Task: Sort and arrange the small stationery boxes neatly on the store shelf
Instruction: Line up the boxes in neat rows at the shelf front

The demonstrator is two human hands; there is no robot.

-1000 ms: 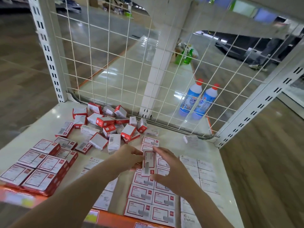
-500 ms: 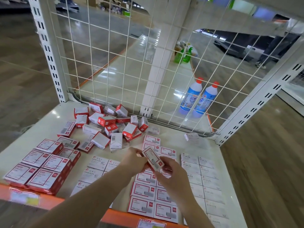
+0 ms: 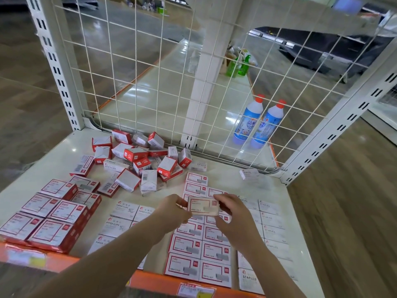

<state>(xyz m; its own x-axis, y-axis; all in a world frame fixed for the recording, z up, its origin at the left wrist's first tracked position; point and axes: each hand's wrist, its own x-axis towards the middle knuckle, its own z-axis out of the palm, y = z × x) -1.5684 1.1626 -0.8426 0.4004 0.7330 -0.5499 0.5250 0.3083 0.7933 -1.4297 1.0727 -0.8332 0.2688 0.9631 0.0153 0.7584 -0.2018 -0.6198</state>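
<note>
Both hands hold one small red-and-white box flat, label up, just above the middle rows of matching boxes. My left hand pinches its left end and my right hand its right end. A loose heap of red-and-white boxes lies at the back of the shelf. Larger red boxes are stacked in a block at the front left. White paper-clip boxes lie left of my arms, white staples boxes in rows at the right.
A white wire grid closes the back of the shelf, with slotted uprights at both sides. Two blue bottles stand behind the grid. One white box lies alone near the back right corner. An orange rail edges the front.
The box in my hands has turned from tilted on end to flat and level, label up, and both hands now grip its ends over the middle rows.
</note>
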